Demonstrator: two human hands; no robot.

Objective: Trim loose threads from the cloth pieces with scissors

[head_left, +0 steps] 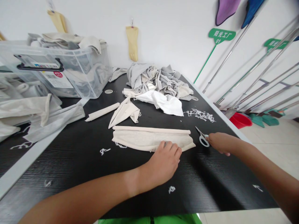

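Note:
A long cream fabric piece lies across the black table in front of me, its far edge rolled or folded into a narrow strip. My left hand is on its near edge, right of the middle, with the fingers curled down over the cloth; the thumb is hidden. Just off the cloth's right end is a pair of scissors with pale handles, blades pointing up and left. At one of the handle rings my right hand is closed, its fingertips partly hidden.
Behind the cloth lie a rolled cream strip, a folded cream piece, a white cloth and a grey fabric heap. Thread scraps sit at right. A clear plastic bin of fabric stands back left.

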